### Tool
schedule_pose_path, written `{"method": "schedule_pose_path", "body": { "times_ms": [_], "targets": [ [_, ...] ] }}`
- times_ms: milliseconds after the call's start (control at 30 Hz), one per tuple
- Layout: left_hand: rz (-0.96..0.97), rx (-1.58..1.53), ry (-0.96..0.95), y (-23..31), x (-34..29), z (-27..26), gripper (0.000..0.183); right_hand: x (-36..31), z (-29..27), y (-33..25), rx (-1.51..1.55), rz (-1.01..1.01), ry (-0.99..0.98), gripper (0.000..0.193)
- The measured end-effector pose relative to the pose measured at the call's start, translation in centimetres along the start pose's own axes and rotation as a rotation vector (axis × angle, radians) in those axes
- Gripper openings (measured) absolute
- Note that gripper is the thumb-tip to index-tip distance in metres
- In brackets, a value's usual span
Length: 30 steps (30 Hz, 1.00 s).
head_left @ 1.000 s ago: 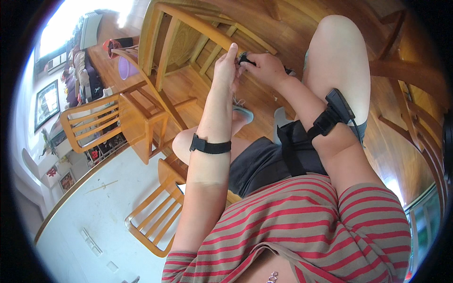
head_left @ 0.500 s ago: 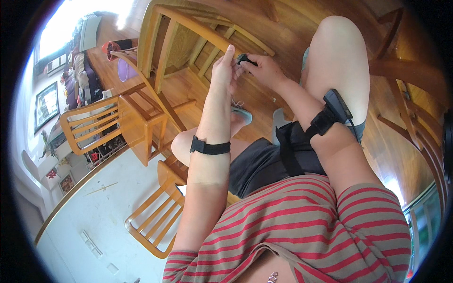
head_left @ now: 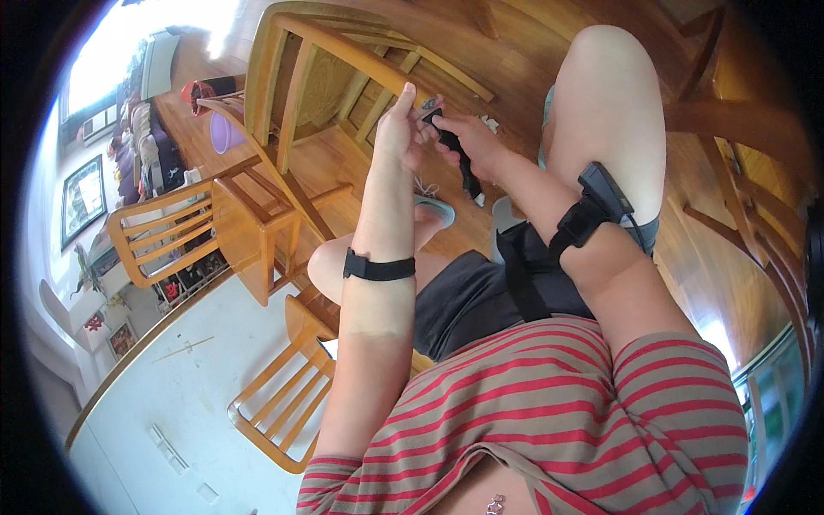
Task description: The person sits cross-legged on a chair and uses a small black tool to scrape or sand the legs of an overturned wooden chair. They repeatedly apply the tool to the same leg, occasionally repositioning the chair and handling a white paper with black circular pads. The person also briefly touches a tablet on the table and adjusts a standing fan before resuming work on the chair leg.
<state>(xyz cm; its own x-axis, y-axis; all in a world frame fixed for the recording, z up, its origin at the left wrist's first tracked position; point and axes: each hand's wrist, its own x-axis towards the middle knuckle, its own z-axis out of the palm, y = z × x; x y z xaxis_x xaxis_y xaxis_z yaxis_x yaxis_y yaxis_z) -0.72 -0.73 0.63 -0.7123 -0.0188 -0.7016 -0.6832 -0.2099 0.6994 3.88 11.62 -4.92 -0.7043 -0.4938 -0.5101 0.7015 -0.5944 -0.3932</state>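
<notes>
Black is the one long tool [head_left: 464,166] that our right hand [head_left: 481,144] holds closed, near the wooden frame [head_left: 343,51]. Our left hand [head_left: 398,133] is at the tool's far end; what its fingers grip, we cannot tell. Far left, we count two slatted chairs [head_left: 240,225] and one purple bucket [head_left: 227,130], contents hidden.

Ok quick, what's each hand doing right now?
Left hand: fingers partly curled, thumb raised, beside the black-handled tool; can't tell whether it holds anything.
Right hand: closed, holding the black-handled tool.
</notes>
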Motion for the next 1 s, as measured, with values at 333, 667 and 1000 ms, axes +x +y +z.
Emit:
{"method": "schedule_pose_path", "body": {
  "times_ms": [333,667,1000],
  "targets": [
    [-0.029,-0.080,0.013,-0.5,-0.5,1.1,0.051,0.6,0.5,1.3,0.375,0.009,-0.063,0.026],
    [-0.076,0.015,-0.055,-0.4,-1.1,0.8,0.064,0.8,1.6,2.2,0.572,-0.004,-0.193,0.023],
    [-0.101,0.004,-0.038,-0.5,-0.9,0.8,0.059,0.6,2.4,1.9,0.695,0.022,-0.067,0.025]
  ]
}}
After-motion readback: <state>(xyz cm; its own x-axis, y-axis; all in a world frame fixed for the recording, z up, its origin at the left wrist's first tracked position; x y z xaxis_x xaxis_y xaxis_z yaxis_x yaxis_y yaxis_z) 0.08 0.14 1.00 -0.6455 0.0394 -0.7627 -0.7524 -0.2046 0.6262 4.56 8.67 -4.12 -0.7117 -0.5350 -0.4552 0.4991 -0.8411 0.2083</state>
